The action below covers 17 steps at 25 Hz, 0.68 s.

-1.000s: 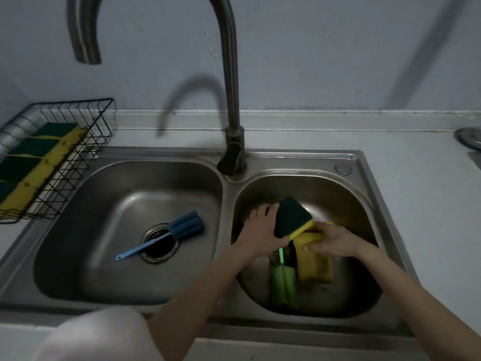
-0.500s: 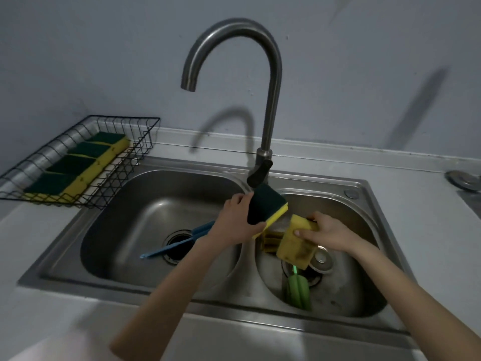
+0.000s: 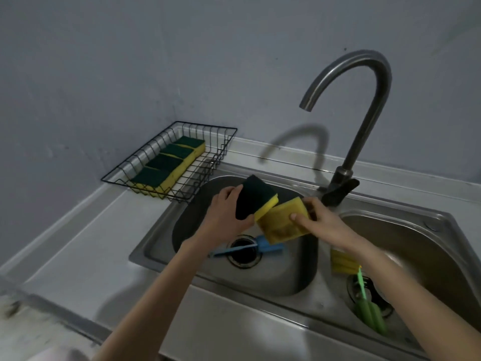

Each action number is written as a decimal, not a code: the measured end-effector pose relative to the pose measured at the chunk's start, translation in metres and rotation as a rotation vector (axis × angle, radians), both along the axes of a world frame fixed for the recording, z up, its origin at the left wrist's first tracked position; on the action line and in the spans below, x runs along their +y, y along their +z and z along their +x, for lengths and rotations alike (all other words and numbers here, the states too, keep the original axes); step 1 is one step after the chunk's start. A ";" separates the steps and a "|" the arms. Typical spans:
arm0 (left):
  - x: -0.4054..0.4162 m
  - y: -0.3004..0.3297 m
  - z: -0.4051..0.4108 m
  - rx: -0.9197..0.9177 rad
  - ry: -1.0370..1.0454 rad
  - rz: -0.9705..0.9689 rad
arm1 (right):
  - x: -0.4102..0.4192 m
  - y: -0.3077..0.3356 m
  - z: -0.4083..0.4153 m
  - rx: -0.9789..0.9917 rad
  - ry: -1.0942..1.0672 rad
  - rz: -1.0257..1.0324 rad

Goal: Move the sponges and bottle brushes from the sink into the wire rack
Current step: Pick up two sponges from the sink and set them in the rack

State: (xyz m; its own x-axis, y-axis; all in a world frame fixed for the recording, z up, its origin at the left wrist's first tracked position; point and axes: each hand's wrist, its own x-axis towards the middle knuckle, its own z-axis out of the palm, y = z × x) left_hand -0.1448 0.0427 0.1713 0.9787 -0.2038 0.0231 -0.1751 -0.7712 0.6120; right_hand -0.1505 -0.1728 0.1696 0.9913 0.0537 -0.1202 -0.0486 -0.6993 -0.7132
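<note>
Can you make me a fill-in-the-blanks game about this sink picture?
1. The wire rack already holds ____ sponges.
2. The blue brush lies across the drain of the ____ basin.
3. The green brush lies in the ____ basin.
4. The left hand holds a sponge whose dark side is ____ in colour.

Missing words: four; left; right; green

Both hands over left basin, left hand (image 3: 223,217) and right hand (image 3: 321,225) each holding a sponge. Rack (image 3: 169,162) lies left, behind them. One brush (image 3: 244,248) lies below; another brush (image 3: 371,312) right, nearer.
</note>
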 end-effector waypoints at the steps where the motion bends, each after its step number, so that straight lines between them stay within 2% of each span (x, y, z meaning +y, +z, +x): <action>1: 0.013 0.001 0.003 -0.011 0.016 -0.001 | 0.013 0.001 0.005 -0.022 0.015 0.014; 10: 0.128 0.009 0.045 -0.053 0.125 -0.037 | 0.123 0.014 0.053 -0.207 -0.019 0.127; 17: 0.180 0.015 0.077 -0.082 0.141 -0.035 | 0.162 0.017 0.088 -0.264 -0.135 0.158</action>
